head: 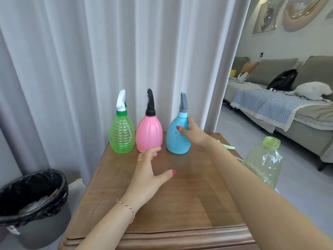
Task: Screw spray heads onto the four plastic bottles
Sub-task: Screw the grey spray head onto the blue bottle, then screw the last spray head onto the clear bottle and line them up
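My left grip (pixel 151 170) hovers spread apart over the bench (pixel 180 204); my right grip (pixel 192 131) clasps the blue bottle (pixel 175 139) near the far edge.

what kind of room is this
Most likely a home living room: a grey sofa with a checked blanket, framed wall art, and floor-length curtains behind the small wooden table.

Bare left hand (pixel 150 175) spread, palm down, fingers (pixel 155 151) loosely apart, braided wrist cord, gold ring, bare right hand (pixel 191 131) reaching forward, thumb and fingers curled in a grasp (red-painted nails).
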